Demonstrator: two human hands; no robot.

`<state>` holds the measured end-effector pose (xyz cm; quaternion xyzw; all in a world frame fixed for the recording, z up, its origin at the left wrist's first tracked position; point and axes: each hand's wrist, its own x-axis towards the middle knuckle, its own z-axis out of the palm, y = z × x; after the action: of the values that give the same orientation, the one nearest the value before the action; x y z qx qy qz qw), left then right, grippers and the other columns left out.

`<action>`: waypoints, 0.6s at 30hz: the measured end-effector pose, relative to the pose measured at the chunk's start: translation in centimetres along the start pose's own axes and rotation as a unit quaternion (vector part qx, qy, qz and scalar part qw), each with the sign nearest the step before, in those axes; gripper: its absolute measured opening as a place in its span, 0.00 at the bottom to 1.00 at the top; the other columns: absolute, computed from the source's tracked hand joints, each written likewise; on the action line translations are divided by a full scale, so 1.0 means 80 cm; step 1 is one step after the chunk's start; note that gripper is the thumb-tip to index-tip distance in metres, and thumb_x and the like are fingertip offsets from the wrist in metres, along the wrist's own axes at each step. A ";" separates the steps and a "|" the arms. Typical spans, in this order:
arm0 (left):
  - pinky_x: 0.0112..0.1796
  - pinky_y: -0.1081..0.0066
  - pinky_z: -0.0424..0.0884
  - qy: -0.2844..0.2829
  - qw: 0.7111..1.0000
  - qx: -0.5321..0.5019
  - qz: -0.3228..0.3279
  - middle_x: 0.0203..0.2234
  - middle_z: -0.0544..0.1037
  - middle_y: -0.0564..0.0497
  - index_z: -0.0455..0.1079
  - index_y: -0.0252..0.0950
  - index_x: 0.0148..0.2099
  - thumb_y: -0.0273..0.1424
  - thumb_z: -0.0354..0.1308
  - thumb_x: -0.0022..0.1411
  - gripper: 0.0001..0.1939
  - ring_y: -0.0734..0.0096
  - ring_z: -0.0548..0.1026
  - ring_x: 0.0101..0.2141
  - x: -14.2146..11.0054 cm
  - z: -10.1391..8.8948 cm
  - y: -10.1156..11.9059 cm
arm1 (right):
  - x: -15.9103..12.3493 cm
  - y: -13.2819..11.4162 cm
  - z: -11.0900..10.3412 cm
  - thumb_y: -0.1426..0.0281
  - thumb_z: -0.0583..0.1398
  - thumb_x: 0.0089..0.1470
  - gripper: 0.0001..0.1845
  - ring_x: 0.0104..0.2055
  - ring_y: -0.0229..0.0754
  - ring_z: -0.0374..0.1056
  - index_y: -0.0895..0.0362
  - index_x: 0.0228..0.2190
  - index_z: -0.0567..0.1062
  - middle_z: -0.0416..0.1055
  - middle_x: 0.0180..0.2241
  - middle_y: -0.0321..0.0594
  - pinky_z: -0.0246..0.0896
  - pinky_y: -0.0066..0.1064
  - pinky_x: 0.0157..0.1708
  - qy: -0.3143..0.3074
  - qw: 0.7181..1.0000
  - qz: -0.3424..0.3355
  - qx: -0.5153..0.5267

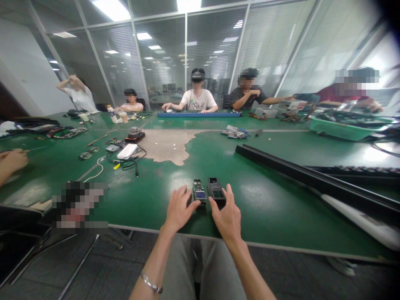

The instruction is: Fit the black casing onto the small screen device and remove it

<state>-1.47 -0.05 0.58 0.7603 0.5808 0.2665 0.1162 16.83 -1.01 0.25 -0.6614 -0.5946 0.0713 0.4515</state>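
Note:
Near the front edge of the green table, a small circuit board with a bluish display (200, 195) lies beside a black plastic device housing (215, 188) with several openings. My left hand (178, 208) rests at the board's left side, fingers apart and thumb reaching its lower edge. My right hand (227, 214) straddles the lower part of the housing, its thumb at the left edge and fingers at the right. That hand hides the housing's lower right corner. The two parts lie side by side with a narrow gap.
A long black rail (300, 173) crosses the table on the right, near a green basket (340, 128) of cables. Left of centre are a white box (127, 151) and tangled cables. Several people sit around the table; another person's hand (14, 160) is at far left.

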 end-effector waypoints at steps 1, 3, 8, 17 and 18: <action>0.63 0.50 0.49 -0.001 1.000 0.003 0.001 0.63 0.64 0.42 0.65 0.40 0.62 0.56 0.43 0.66 0.34 0.57 0.59 0.64 0.000 -0.001 0.001 | -0.001 0.001 0.000 0.55 0.58 0.56 0.46 0.56 0.57 0.68 0.61 0.67 0.47 0.67 0.57 0.56 0.65 0.47 0.52 -0.006 1.000 0.001 -0.002; 0.63 0.50 0.50 -0.004 1.000 0.007 0.004 0.63 0.64 0.42 0.66 0.40 0.62 0.56 0.43 0.67 0.33 0.57 0.59 0.64 0.000 -0.002 0.002 | -0.002 0.003 0.001 0.56 0.58 0.56 0.46 0.55 0.58 0.69 0.63 0.67 0.46 0.68 0.57 0.57 0.65 0.48 0.51 -0.019 1.000 0.001 -0.006; 0.63 0.50 0.50 -0.011 1.000 0.012 0.006 0.63 0.63 0.44 0.68 0.43 0.60 0.56 0.42 0.67 0.31 0.56 0.58 0.64 0.001 -0.006 0.005 | -0.004 0.006 0.005 0.56 0.58 0.56 0.47 0.56 0.59 0.67 0.66 0.66 0.45 0.66 0.57 0.60 0.64 0.49 0.52 -0.024 0.999 -0.014 -0.016; 0.63 0.50 0.50 -0.015 1.000 0.015 0.002 0.64 0.63 0.46 0.70 0.46 0.58 0.55 0.40 0.68 0.29 0.57 0.58 0.64 0.001 -0.008 0.006 | -0.005 0.008 0.004 0.57 0.55 0.58 0.43 0.59 0.56 0.64 0.64 0.66 0.47 0.61 0.61 0.59 0.62 0.48 0.55 -0.007 0.999 -0.043 -0.022; 0.63 0.50 0.50 -0.014 1.000 0.014 0.002 0.64 0.63 0.46 0.70 0.46 0.58 0.55 0.40 0.68 0.29 0.57 0.59 0.64 0.001 -0.007 0.006 | -0.004 0.009 0.004 0.58 0.55 0.59 0.42 0.58 0.56 0.65 0.64 0.66 0.47 0.61 0.61 0.59 0.62 0.48 0.55 -0.009 0.999 -0.042 -0.021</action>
<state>-1.37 -0.17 1.35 0.7670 0.5808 0.2479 0.1135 17.03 -1.07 -0.58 -0.6445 -0.6272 0.0453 0.4349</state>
